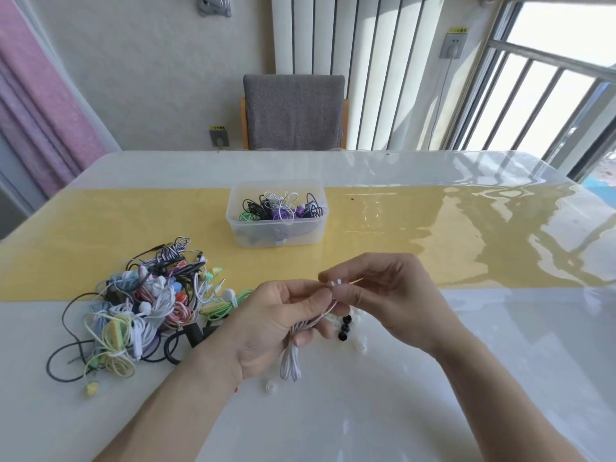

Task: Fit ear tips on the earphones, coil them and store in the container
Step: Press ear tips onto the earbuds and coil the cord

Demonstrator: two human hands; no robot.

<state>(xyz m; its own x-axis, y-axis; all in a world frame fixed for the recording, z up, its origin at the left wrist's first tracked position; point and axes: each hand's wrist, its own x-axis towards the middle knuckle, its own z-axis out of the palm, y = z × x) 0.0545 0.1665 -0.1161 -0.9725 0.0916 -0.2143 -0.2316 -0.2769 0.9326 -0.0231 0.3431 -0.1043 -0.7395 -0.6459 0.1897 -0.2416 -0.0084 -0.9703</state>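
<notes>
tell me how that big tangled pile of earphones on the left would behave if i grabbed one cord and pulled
The tangled pile would probably come along in a clump, since the cords loop through one another. The cords look thin and floppy, like the cable drooping from the left hand, so it should sag rather than hold shape. It likely weighs little and would slide easily on the glossy table.

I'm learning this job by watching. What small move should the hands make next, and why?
Probably seat the clear ear tip fully on the earbud: the right hand pinches it at the cable end, the left hand grips the pink-white earphone cable, whose loops hang uncoiled.
</notes>
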